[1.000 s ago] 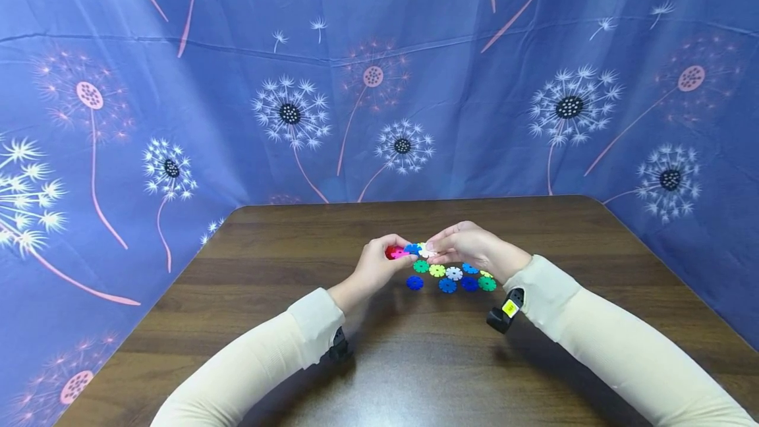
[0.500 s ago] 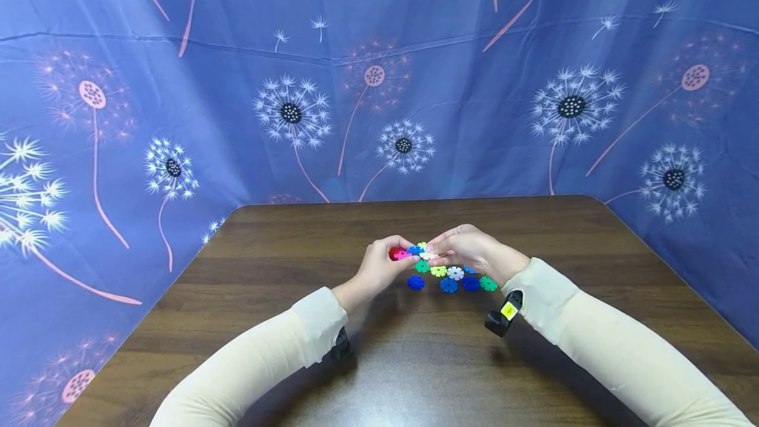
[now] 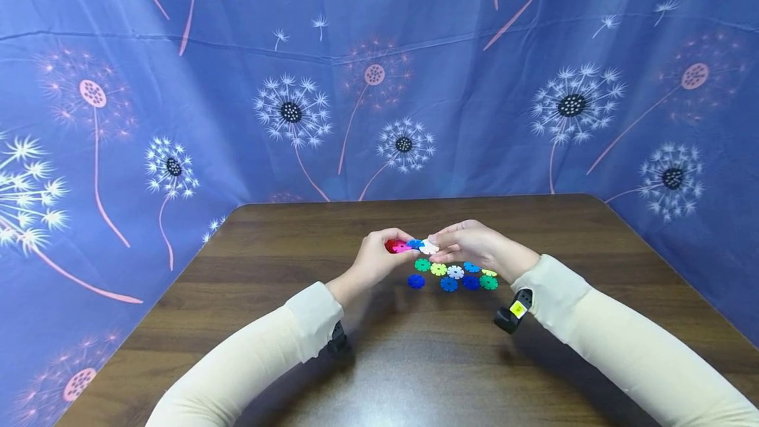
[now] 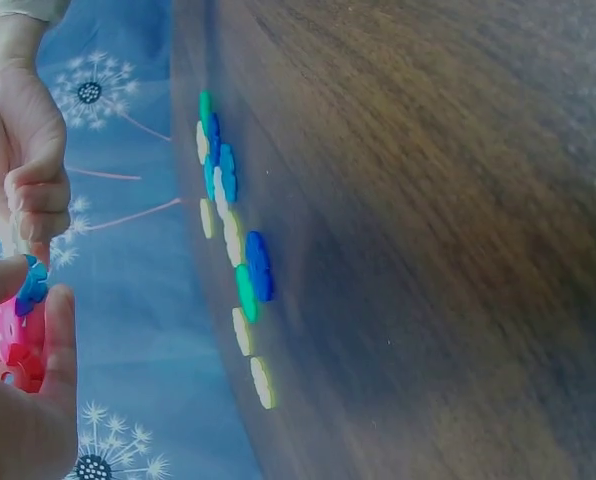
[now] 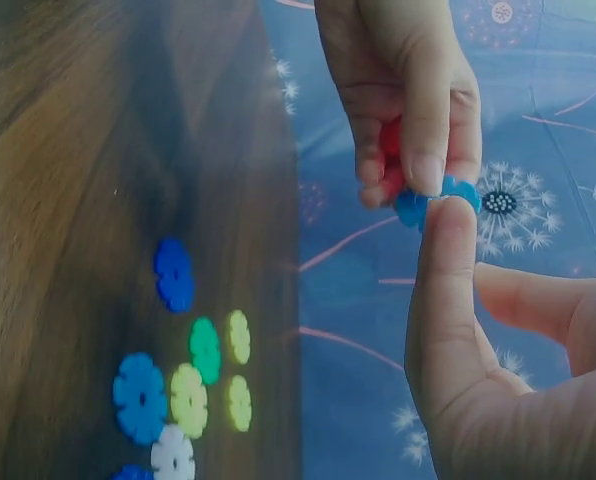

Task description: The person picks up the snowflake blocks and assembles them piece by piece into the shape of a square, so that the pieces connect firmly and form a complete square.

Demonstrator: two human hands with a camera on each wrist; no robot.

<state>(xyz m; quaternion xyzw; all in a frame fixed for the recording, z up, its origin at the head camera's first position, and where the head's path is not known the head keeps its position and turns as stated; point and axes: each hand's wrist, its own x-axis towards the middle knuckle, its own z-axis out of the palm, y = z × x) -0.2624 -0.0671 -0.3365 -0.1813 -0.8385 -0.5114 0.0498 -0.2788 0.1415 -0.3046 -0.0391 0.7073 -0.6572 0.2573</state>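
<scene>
Above the table, my left hand [image 3: 375, 259] grips a short chain of notched plastic discs: a red disc [image 3: 391, 244], a pink disc [image 3: 401, 247] and a blue disc [image 3: 414, 244]. Thumb and fingers pinch it from both sides, partly covering the red one. My right hand [image 3: 477, 246] pinches a white notched disc [image 3: 429, 247] at the blue disc's right edge. The two discs meet there; how deep their slots engage cannot be made out. In the right wrist view the blue disc [image 5: 410, 208] shows between both hands, and the white one is hidden behind fingers.
Loose discs lie flat below the hands, among them a green disc [image 3: 422, 265], a yellow disc [image 3: 438, 269], a white disc [image 3: 455, 272] and a dark blue disc [image 3: 416, 281]. The brown wooden table [image 3: 379, 374] ends at a blue patterned curtain [image 3: 462, 84].
Both hands have lifted slightly with the discs over the last half second. The right wrist has shifted a little to the right. Both hands keep their grip.
</scene>
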